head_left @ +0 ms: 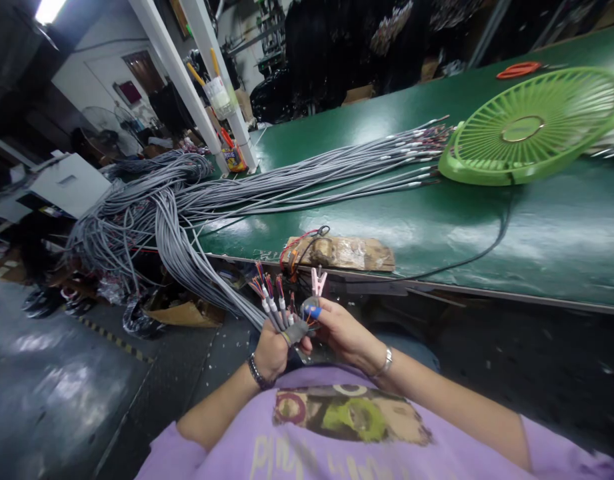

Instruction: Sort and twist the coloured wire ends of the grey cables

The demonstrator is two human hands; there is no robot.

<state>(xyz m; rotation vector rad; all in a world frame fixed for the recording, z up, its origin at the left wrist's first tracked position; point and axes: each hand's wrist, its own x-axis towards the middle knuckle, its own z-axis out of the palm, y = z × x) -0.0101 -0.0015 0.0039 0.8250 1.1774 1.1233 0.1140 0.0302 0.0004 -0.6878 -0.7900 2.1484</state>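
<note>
My left hand (pixel 274 350) is closed round several grey cables (pixel 241 308) just in front of the bench edge. Their stripped ends (pixel 270 290) fan upward, with white bands and thin coloured wires. Something grey wraps a finger or the thumb of that hand. My right hand (pixel 344 333) meets it from the right, fingers pinched by thin orange wires (pixel 311 320) that come from the bundle. Blue tape covers one of its fingertips. A pink clothespin (pixel 318 282) stands just beyond the right fingers; what holds it is hard to make out.
Long grey cables (pixel 307 175) lie across the green bench (pixel 551 247), heaped at its left end. A wooden block (pixel 357 253) with red and black leads sits at the front edge. A green fan (pixel 524 130), its cord trailing, and orange-handled scissors (pixel 519 70) are at right.
</note>
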